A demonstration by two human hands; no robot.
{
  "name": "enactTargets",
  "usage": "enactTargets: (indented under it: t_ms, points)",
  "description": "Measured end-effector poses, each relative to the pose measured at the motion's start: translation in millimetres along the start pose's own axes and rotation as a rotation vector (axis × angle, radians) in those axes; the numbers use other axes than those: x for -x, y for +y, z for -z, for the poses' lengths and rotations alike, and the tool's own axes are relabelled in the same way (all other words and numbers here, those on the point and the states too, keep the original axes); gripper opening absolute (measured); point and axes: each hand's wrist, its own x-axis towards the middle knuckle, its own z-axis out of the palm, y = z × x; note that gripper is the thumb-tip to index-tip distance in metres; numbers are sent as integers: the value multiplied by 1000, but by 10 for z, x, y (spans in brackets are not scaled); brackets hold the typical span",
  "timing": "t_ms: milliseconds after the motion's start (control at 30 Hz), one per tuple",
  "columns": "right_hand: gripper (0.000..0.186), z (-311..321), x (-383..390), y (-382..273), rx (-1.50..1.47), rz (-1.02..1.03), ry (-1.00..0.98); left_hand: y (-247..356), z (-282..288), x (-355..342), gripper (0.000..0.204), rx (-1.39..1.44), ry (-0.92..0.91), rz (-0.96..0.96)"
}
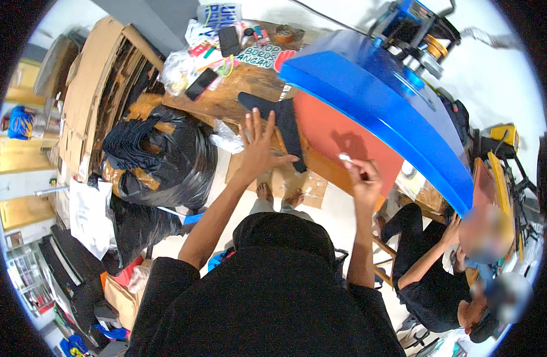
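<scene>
My left hand (258,149) is open with its fingers spread, at the table's near edge beside a black cloth piece (290,134). That cloth is long and angled; it lies partly along the left edge of an orange-red press pad (327,128). Whether the left fingers touch it I cannot tell. Over the pad's near part, my right hand (367,181) pinches a small white piece (345,157), too small to name, and its shadow falls on the pad. A large blue press plate (380,83) stands raised behind and to the right of the pad.
On the wooden table (226,92) lie two phones, plastic bags and a lettered sticker. Dark folded cloth (133,140) tops a black plastic bag (193,149) at left, before stacked cardboard (92,89). At right, another person in black (434,291) sits close by the press.
</scene>
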Motion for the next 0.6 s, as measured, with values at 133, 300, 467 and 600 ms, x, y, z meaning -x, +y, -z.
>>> enactTargets:
  t_ms: [133,300,467,600]
  points:
    - [17,-668,-138,-645,119,-312,-239,-6,1,35,140,54,23,29]
    - [17,-1006,-225,-725,-249,-342,-230,-22,-15,36,140,100,16,64]
    - [19,-1129,-171,-460,-265,-431,-223,-47,-30,37,138,134,62,51]
    - [18,-1197,-339,-493,61,-224,-449,-57,-28,34,139,135,66,60]
